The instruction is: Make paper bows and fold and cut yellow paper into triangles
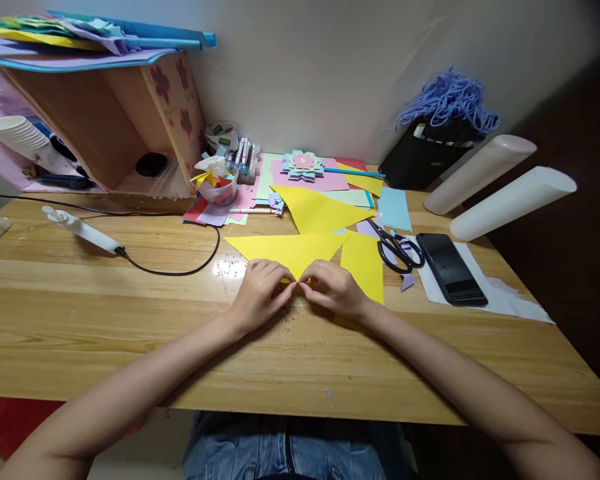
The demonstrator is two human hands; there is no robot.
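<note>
A yellow paper triangle (285, 248) lies in front of me, its long edge away from me and its point towards me. My left hand (263, 293) pinches it at the near point from the left. From the right, my right hand (333, 287) pinches the same corner, the fingertips of both hands almost meeting. Partly under my right hand is a second yellow sheet (363, 263). Beyond the triangle rests another yellow piece of paper (323, 210). Black-handled scissors (397, 247) lie to the right of these sheets.
A black phone (451, 269) lies on white paper at right, near two white rolls (513, 203). Behind stand a paper flower (303, 165), markers (247, 157) and a tub of scraps (219, 187). A white glue gun-like device (83, 230) with a black cable lies left, before a box (175, 120).
</note>
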